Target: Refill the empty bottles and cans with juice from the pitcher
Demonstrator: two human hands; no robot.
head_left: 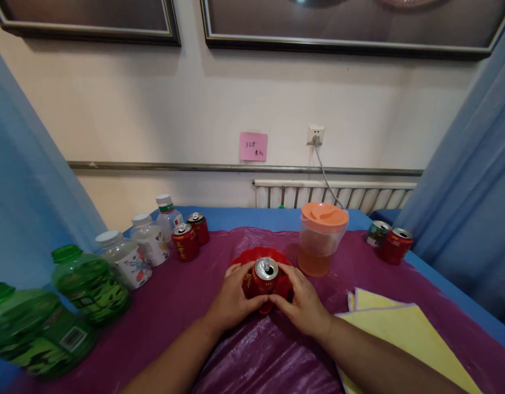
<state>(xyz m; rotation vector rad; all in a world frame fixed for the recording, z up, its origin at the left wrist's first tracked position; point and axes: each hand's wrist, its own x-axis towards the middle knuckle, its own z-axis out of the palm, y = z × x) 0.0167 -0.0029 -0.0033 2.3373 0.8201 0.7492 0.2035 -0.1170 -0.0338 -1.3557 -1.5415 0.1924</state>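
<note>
A red drink can with an opened silver top stands upright in a red dish at the table's middle. My left hand wraps its fingers round the can's left side. My right hand presses against the can's right side, thumb at the rim. Just behind and to the right stands a clear plastic pitcher with an orange lid and a little amber liquid in it.
Two red cans and several clear and green bottles line the left edge. A green can and a red can stand at the far right. Yellow cloths lie right on the purple plastic sheet.
</note>
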